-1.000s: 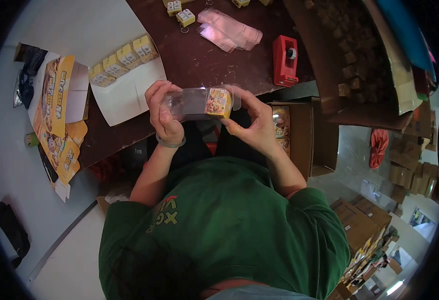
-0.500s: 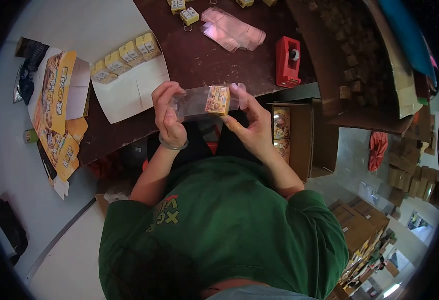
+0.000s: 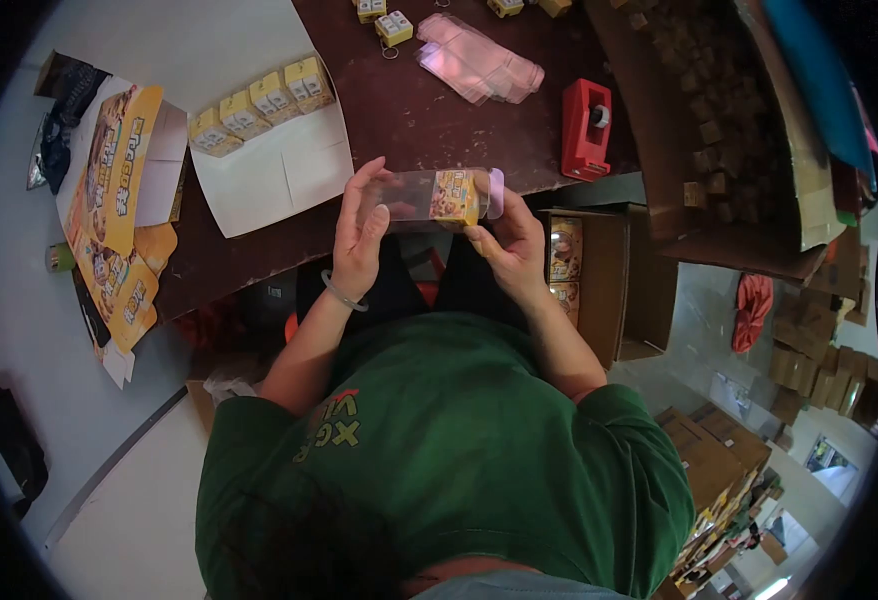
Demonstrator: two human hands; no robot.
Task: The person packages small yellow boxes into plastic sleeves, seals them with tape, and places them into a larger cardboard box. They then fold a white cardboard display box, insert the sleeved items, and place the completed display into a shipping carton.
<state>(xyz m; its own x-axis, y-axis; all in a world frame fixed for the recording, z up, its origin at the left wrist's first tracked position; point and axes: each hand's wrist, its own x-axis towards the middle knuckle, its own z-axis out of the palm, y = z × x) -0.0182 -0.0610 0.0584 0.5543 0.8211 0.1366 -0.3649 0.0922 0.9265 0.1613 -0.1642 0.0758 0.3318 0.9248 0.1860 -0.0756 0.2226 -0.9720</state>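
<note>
Between my two hands lies a clear plastic box, held level above my lap at the table's front edge. A small yellow printed carton sits in its right end. My left hand is wrapped round the clear box's left end, thumb in front and fingers behind. At the other end my right hand grips the box by the carton, thumb below; an end flap stands out beside its fingers, which are partly hidden.
A white open box with several small yellow boxes stands at the left. Flat clear sleeves and a red tape dispenser lie on the dark table. Cartons stand at the right, a printed display box at far left.
The clear box with the yellow carton has shifted slightly right in the view. My left hand's fingers have straightened somewhat along its left end. The right hand keeps its grip.
</note>
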